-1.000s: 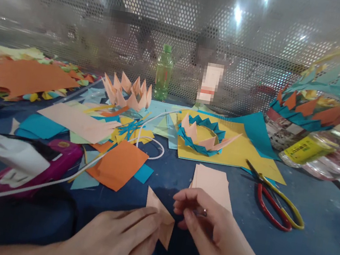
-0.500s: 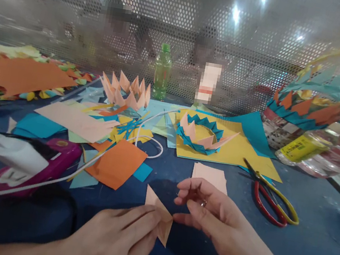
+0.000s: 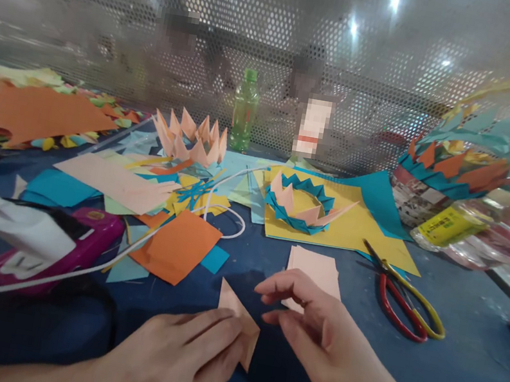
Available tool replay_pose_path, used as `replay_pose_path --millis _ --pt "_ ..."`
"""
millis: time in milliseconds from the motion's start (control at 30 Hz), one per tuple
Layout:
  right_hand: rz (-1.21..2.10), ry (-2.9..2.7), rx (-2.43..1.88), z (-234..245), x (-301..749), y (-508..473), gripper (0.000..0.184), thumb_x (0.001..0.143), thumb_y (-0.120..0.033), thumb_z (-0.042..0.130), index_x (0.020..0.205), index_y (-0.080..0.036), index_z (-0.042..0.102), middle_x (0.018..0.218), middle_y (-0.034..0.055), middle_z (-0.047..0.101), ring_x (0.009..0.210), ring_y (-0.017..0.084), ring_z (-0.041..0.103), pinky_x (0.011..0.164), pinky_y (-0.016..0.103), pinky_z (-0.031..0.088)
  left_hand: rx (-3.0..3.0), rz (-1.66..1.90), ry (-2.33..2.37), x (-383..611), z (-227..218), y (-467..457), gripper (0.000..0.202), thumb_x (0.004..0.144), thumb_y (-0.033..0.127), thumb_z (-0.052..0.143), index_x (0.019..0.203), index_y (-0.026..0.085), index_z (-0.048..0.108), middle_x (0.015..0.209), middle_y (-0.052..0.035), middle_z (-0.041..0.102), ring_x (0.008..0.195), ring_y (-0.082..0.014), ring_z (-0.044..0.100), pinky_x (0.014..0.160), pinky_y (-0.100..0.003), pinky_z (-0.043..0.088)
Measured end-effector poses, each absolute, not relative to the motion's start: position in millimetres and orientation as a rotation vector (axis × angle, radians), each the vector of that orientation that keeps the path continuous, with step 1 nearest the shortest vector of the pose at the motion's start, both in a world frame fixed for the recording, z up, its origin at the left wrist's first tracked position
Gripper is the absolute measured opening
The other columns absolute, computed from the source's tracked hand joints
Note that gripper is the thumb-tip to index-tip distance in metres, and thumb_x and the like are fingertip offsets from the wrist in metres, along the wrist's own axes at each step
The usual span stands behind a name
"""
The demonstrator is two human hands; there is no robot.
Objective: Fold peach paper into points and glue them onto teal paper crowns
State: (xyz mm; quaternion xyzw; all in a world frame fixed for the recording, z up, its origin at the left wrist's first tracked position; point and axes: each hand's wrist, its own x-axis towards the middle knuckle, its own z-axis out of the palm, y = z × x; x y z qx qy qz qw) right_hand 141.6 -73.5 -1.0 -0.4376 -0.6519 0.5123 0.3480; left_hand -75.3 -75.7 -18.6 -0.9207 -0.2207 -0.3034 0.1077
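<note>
A small piece of peach paper point(image 3: 239, 311), folded to a pointed shape, lies on the dark blue table. My left hand point(image 3: 182, 348) holds it down, its fingers pressed together over the lower left part and hiding that part. To the right, my right hand point(image 3: 317, 328) hovers apart from the fold, thumb and fingers spread with nothing between them. Partly behind that hand lies a stack of peach paper squares point(image 3: 313, 269). Farther back, a ring of teal folded points with a few peach ones point(image 3: 298, 208) rests on yellow paper point(image 3: 367, 219).
Red-and-yellow-handled scissors point(image 3: 406, 298) lie at right. A peach paper ring point(image 3: 190, 138) and a green bottle point(image 3: 245, 111) stand behind. Left are orange sheets point(image 3: 180, 247), a white cable point(image 3: 127, 254) and a magenta power strip point(image 3: 94, 242). Clear bottles point(image 3: 455, 224) lie right, by a paper-trimmed basket point(image 3: 418, 195).
My right hand has drawn slightly away from the folded paper, its thumb and fingers lifting off the edge. My left hand stays on the paper.
</note>
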Motion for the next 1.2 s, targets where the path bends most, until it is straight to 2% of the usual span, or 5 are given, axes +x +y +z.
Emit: replay_pose_path --millis 300,467,733,933,1200 --pt "1.756 -1.227 -1.015 2 144 -73 0.023 0.085 -0.025 0.062 0.107 -0.021 0.063 0.096 0.0047 0.058 0.096 0.017 0.056 0.089 0.039 0.055 -2.729 -0.88 -0.675 -76 -20 -77 0.031 0.096 0.012 0.036 0.102 0.018 0.066 0.095 -0.0019 0.071 0.091 -0.0129 0.067 0.073 -0.019 0.053" --pt "1.694 -1.395 -1.006 3 138 -72 0.022 0.083 -0.016 0.058 0.104 -0.02 0.062 0.098 0.0044 0.06 0.097 0.016 0.06 0.089 0.036 0.055 -2.695 -0.921 -0.65 -75 -25 -77 0.031 0.1 0.027 0.035 0.102 0.018 0.064 0.09 -0.0033 0.068 0.087 -0.013 0.066 0.075 -0.018 0.053" --pt "1.094 -2.039 -0.928 -15 131 -76 0.05 0.079 0.006 0.046 0.117 -0.024 0.058 0.111 0.004 0.061 0.102 0.013 0.061 0.092 0.027 0.051 -2.603 -0.93 -0.644 -74 -26 -77 0.029 0.099 0.026 0.039 0.109 0.017 0.064 0.096 -0.0042 0.07 0.089 -0.0129 0.067 0.079 -0.017 0.054" --pt "0.658 -2.319 -0.834 -21 137 -71 0.032 0.091 -0.002 0.045 0.116 -0.018 0.057 0.101 0.0056 0.068 0.092 0.016 0.061 0.084 0.029 0.052 -2.674 -0.87 -0.781 -72 -9 -86 0.036 0.098 0.009 0.033 0.092 0.015 0.068 0.088 -0.0028 0.071 0.085 -0.0131 0.066 0.075 -0.021 0.053" --pt "0.357 -2.564 -0.765 -10 144 -76 0.028 0.096 -0.008 0.039 0.116 -0.011 0.058 0.093 0.0091 0.068 0.09 0.019 0.06 0.083 0.032 0.05 -2.687 -0.935 -0.744 -71 -18 -86 0.035 0.1 0.011 0.037 0.089 0.016 0.07 0.08 0.001 0.071 0.079 -0.0101 0.064 0.076 -0.017 0.052"
